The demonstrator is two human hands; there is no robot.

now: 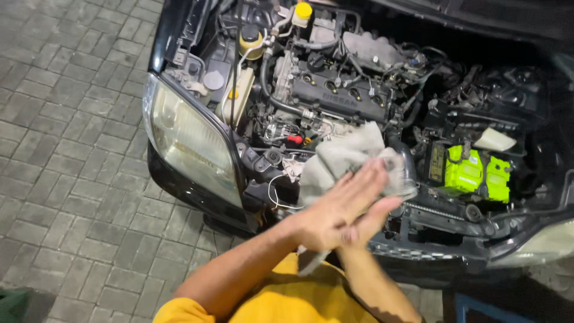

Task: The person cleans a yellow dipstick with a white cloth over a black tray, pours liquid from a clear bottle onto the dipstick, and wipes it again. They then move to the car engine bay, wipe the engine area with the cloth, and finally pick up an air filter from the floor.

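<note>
An outdoor parking or repair spot is indicated by grey paving blocks (66, 149) on which a dark car (197, 191) is parked, its engine bay (335, 90) and green battery (475, 173) exposed.

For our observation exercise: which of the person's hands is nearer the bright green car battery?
Right. The right hand sits under the grey cloth, toward the bright green car battery; the left hand overlaps it, farther away.

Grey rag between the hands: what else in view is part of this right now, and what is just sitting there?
In hand:
- grey rag, pressed between left hand and right hand

Just there:
- engine cover
- green battery
- yellow-capped reservoir
- headlight
- paved ground
</note>
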